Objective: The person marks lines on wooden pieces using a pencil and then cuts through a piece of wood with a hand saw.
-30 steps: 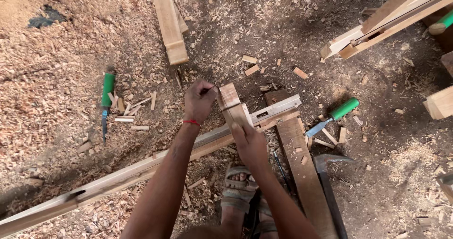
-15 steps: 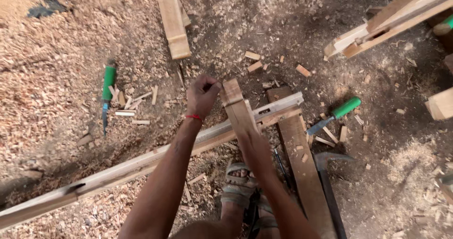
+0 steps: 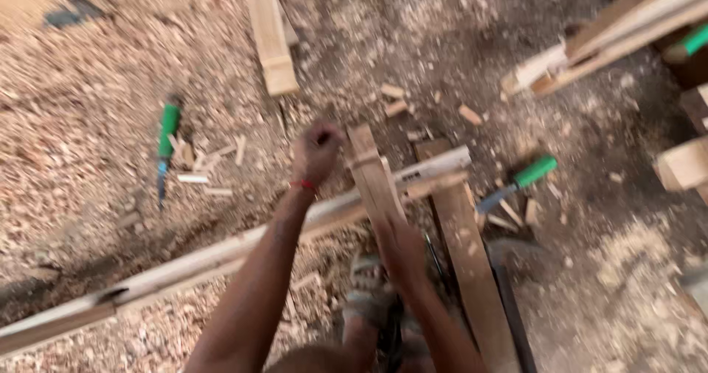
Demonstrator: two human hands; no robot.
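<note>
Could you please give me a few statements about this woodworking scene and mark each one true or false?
1. The right hand grips the short wooden piece near its lower end. True.
2. The left hand holds a green-handled chisel. False: it is closed in a fist beside the short wooden piece, and what it holds is too blurred to tell.
3. A green-handled chisel lies on the wood shavings left of the hands. True.
4. The long wooden beam stands upright. False: it lies flat, running diagonally across the ground.
5. A second green-handled chisel lies to the right of the hands. True.
6. The ground is bare concrete. False: shavings and wood chips cover it.
</note>
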